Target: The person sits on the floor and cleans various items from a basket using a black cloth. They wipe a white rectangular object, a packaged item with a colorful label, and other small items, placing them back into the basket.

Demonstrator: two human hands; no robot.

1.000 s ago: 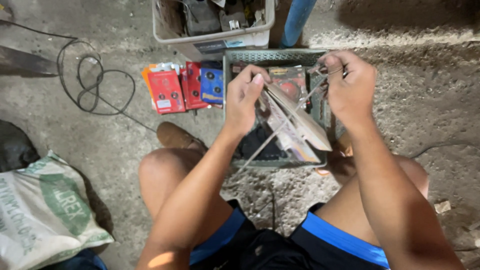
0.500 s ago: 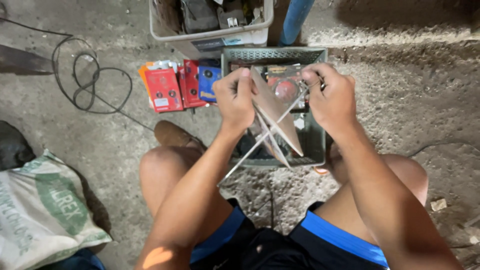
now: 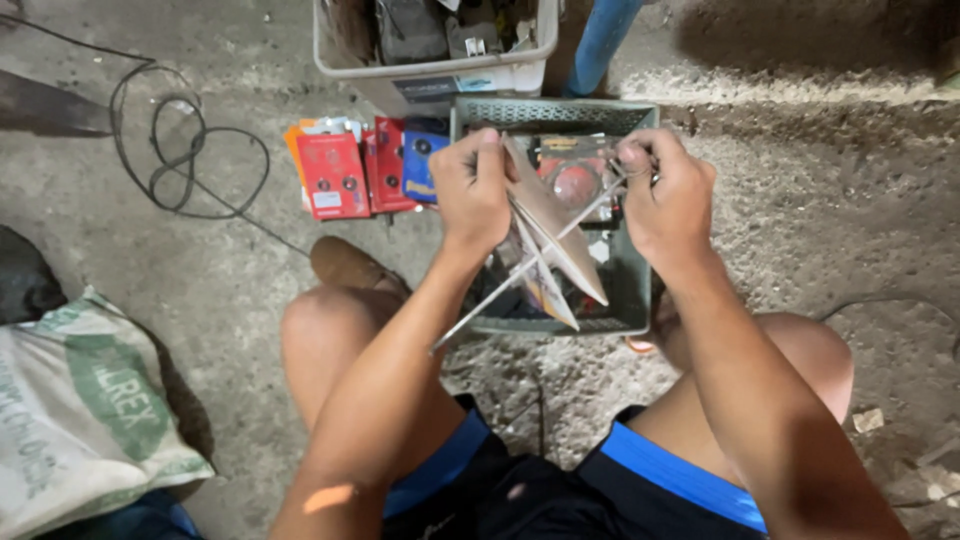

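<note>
I squat over a grey plastic crate (image 3: pixel 630 300) on the concrete floor. My left hand (image 3: pixel 470 190) pinches the top of a flat brown card package (image 3: pixel 560 230) that hangs down over the crate. My right hand (image 3: pixel 665 195) grips the upper end of a thin metal rod (image 3: pixel 520 270), which runs diagonally down to the left across the package. Both hands are held close together above the crate. Packaged parts lie inside the crate, partly hidden by my hands.
Red and blue blister packs (image 3: pixel 365 170) lie left of the crate. A white bin (image 3: pixel 440 60) of parts stands behind it, beside a blue pipe (image 3: pixel 605 40). A black cable (image 3: pixel 180 150) coils at left. A white and green sack (image 3: pixel 80 410) sits at lower left.
My hands and the card package have shifted slightly left and down over the crate, and my right hand has come closer to my left hand.
</note>
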